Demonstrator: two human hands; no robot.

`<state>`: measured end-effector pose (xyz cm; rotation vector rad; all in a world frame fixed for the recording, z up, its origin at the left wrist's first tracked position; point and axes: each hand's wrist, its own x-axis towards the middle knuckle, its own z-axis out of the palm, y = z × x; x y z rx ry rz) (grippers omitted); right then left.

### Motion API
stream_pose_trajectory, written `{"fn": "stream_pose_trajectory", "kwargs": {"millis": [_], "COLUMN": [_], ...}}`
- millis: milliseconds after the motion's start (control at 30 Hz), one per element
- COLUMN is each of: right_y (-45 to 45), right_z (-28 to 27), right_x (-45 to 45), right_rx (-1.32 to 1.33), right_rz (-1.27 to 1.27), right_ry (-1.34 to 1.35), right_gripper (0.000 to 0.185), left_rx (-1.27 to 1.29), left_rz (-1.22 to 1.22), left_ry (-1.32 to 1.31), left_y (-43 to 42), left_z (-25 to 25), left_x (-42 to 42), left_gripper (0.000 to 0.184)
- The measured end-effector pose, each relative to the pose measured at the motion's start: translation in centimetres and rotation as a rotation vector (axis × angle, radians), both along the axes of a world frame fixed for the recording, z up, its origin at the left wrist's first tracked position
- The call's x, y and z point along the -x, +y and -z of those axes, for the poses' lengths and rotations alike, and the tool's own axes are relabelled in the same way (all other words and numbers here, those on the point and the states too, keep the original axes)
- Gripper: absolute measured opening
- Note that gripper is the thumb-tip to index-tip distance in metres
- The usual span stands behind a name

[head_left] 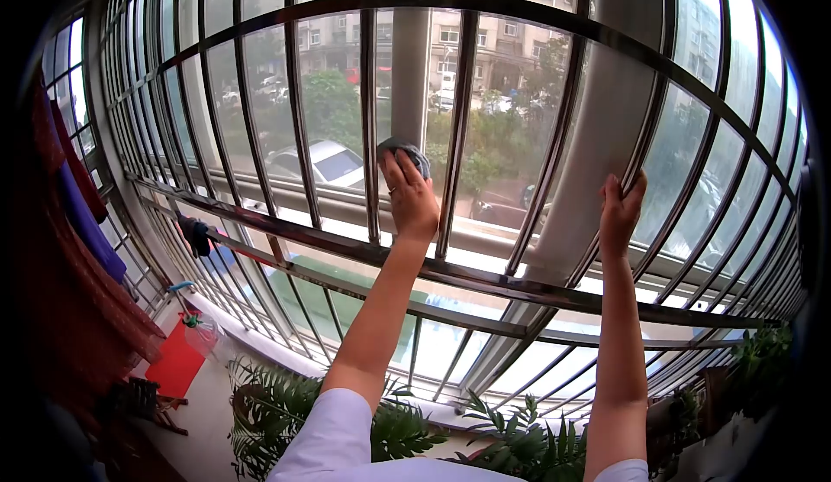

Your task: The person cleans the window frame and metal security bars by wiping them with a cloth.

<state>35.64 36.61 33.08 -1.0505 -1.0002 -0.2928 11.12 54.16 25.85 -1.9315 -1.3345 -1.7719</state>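
Note:
My left hand [412, 200] reaches between two upright metal bars. Its fingers press a bunched dark grey cloth [403, 146] against the window glass [511, 127] behind the bars, near a pale window frame post [409, 75]. A ring shows on one finger. To the right, my right hand [621, 213] is raised with its fingers closed around an upright metal bar [647, 140], beside a wide pale frame post [593, 148]. Part of the cloth is hidden under my left fingers.
A horizontal rail [485, 283] crosses below my hands. Leafy potted plants [528, 447] stand beneath. At the left are a dark red curtain [86, 309], a clear spray bottle [199, 333] and a red board-like thing [176, 361]. A dark cloth [194, 234] hangs on a lower rail.

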Motion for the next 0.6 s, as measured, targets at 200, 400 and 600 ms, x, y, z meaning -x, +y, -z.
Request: {"fn": "stream_pose_trajectory", "kwargs": {"millis": [200,400,600], "right_y": [-0.1,-0.8,-0.4], "right_z": [0.0,-0.2,-0.1], "right_x": [0.0,0.6,0.8], "right_rx": [0.012,0.032,-0.015], "right_rz": [0.091,0.056,0.03], "right_ry": [-0.074,-0.114,-0.087], "right_gripper": [0.035,0.033,0.034], "left_rx": [-0.407,-0.441,-0.365], "left_rz": [-0.074,0.076,-0.084], "left_ry": [0.101,0.126,0.162], "left_y": [3.2,4.5,3.0], "left_z": [-9.8,-21.7,-12.5], "left_x": [0.8,1.3,0.9], "left_gripper": [0.069,0.065,0.067]}}
